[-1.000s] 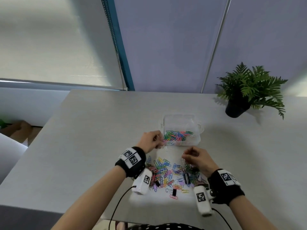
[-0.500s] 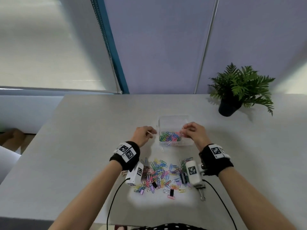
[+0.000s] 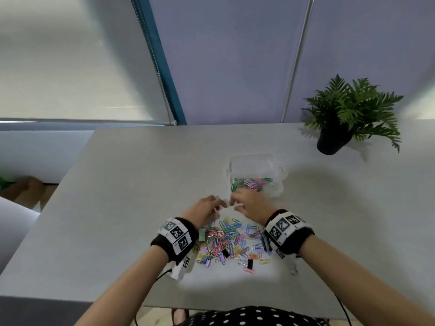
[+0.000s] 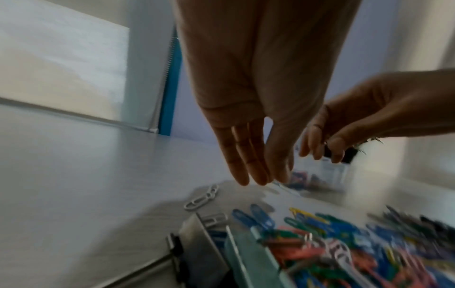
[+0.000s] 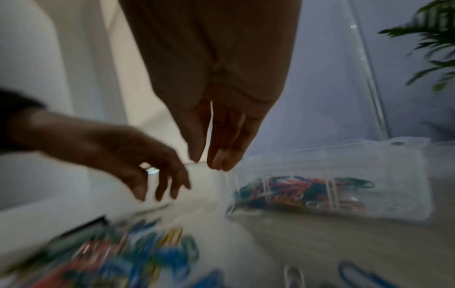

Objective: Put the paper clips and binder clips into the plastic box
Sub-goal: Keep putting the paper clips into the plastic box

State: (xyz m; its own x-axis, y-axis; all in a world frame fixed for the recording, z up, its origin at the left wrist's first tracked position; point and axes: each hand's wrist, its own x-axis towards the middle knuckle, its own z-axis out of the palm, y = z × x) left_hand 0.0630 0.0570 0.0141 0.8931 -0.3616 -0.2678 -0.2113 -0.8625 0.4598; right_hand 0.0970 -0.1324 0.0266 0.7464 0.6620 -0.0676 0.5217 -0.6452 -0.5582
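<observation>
A clear plastic box [image 3: 254, 163] stands open on the table, its near half holding several coloured paper clips [image 3: 251, 184]. In front of it lies a loose pile of paper clips and binder clips [image 3: 230, 238], with a black binder clip [image 3: 250, 263] at its near edge. Both hands hover close together between pile and box. My left hand [image 3: 209, 205] points its straight fingers [image 4: 261, 179] down and holds nothing. My right hand [image 3: 244, 201] hangs with thumb and fingers [image 5: 221, 163] nearly together, and I see nothing between them. The box [image 5: 369, 155] sits just past it.
A potted fern [image 3: 336, 135] stands at the table's far right. The grey table [image 3: 117, 208] ends at a left edge and a near edge by my body. Cables trail from both wrist cameras. A wall and a blind rise behind the table.
The right hand was over the box half a second ago and has drawn back toward the pile. The left hand has also come back from the box's left side. Both now hover together.
</observation>
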